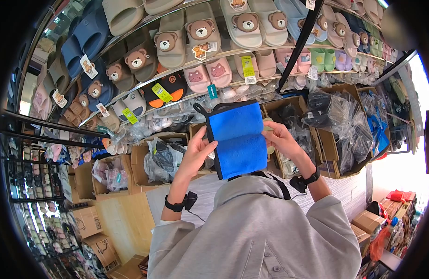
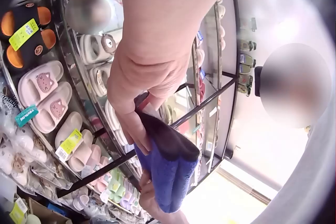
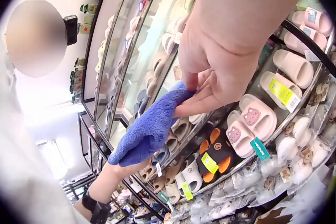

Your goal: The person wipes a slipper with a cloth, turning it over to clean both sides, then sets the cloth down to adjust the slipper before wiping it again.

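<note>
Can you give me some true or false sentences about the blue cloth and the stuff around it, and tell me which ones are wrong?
1. The left hand and right hand both hold the blue cloth. True.
2. The cloth has yellow trim. False: its edge by the left hand is black.
3. Some slippers have bear faces. True.
4. The person wears a red top. False: the top is gray.
5. A cardboard box stands lower than the bear slippers. True.
</note>
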`<action>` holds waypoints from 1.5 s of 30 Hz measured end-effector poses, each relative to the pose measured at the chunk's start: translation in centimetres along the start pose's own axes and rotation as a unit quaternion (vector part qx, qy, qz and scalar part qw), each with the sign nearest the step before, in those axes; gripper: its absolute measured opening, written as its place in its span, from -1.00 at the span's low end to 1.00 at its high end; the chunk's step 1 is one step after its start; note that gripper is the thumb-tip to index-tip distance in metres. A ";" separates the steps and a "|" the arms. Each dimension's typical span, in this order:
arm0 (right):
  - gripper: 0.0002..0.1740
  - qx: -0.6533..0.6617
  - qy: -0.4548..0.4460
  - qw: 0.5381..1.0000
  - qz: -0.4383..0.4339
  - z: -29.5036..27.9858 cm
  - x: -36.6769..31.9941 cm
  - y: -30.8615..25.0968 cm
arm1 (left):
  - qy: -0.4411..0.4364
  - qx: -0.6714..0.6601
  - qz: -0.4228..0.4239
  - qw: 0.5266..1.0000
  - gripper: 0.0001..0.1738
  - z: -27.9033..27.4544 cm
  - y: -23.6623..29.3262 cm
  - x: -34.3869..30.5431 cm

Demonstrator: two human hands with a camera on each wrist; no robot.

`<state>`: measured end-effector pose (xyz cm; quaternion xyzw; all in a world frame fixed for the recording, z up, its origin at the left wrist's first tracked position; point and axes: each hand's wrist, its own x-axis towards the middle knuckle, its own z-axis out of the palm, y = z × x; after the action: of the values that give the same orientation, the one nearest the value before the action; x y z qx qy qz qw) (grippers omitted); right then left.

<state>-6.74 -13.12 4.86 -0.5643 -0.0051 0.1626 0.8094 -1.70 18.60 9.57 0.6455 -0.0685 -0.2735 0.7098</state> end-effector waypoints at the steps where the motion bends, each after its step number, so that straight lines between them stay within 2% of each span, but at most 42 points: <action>1: -0.67 -0.009 0.002 1.000 -0.009 -0.1 -0.1 0.3 | -0.003 0.006 0.004 1.000 -0.40 -0.4 -0.4 0.1; 6: -0.70 -0.016 0.003 1.000 0.003 -1.0 0.2 2.1 | 0.012 -0.002 0.028 1.000 -0.68 -1.5 -2.6 -0.2; 9: -0.61 0.036 -0.005 0.999 0.017 -0.6 0.3 1.9 | -0.043 -0.044 0.112 0.992 -0.70 -0.8 -2.1 0.2; 12: -0.47 0.086 -0.041 0.995 0.031 -0.2 0.4 1.3 | -0.023 0.057 0.117 0.991 -0.66 -0.4 -1.7 0.2; 14: -0.39 0.093 -0.072 0.992 0.051 0.5 0.5 1.0 | -0.025 0.069 0.088 0.993 -0.69 -0.7 -2.1 0.0; 15: -0.36 0.090 -0.048 0.992 0.072 1.0 0.4 1.0 | -0.026 0.074 0.074 0.994 -0.70 -0.9 -2.4 0.0; 18: -0.32 -0.085 -0.061 0.994 0.043 2.2 0.1 0.7 | -0.013 0.089 0.093 0.992 -0.72 -0.7 -2.8 0.1; 19: -0.25 -0.079 -0.063 0.992 0.079 2.6 0.1 0.1 | -0.014 0.081 0.090 0.993 -0.71 -0.6 -2.8 0.0; 21: -0.24 -0.073 -0.060 0.993 0.065 2.6 0.2 0.7 | -0.015 0.066 0.083 0.994 -0.68 -0.4 -2.4 -0.2; 24: -0.25 -0.040 -0.039 0.998 0.041 2.6 0.4 1.5 | 0.037 -0.042 0.030 0.998 -0.65 0.8 -1.5 -0.5; 26: -0.27 -0.019 -0.017 0.999 0.029 2.8 0.4 1.6 | 0.016 -0.168 -0.006 0.986 -0.62 0.2 -2.0 -0.2; 27: -0.28 -0.012 -0.005 1.000 0.027 2.9 0.4 1.6 | 0.004 -0.230 -0.023 0.973 -0.57 0.1 -1.9 -0.2; 30: -0.29 -0.019 0.016 0.999 0.032 2.8 0.4 2.0 | 0.004 -0.248 -0.105 0.963 -0.28 0.8 -1.4 -0.6; 31: -0.29 -0.027 0.020 0.999 0.036 2.7 0.3 2.1 | -0.005 -0.257 -0.126 0.958 -0.29 0.3 -2.8 -0.2; 34: -0.25 -0.024 0.044 0.997 0.057 2.8 0.2 2.2 | -0.014 -0.076 -0.112 0.991 -0.25 0.8 -3.5 -0.5; 35: -0.22 0.004 0.043 0.997 0.057 2.6 0.1 2.4 | 0.002 -0.101 -0.124 0.987 -0.20 1.0 -3.3 -0.5; 40: -0.09 0.097 0.044 0.992 0.071 3.9 -1.0 1.9 | 0.034 -0.136 -0.074 0.987 -0.22 1.3 -3.8 -0.5; 43: -0.05 -0.093 -0.002 0.995 0.028 3.3 -0.8 2.6 | 0.039 -0.136 -0.045 0.989 -0.17 1.7 -4.1 -0.6; 45: -0.07 -0.033 0.038 0.997 0.060 3.2 -0.7 2.7 | 0.040 -0.119 -0.023 0.992 -0.16 1.8 -4.5 -0.8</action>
<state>-8.68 -9.55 3.66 -0.5956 0.0541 0.1887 0.7789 -4.52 17.29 5.78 0.5685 0.0083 -0.2700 0.7770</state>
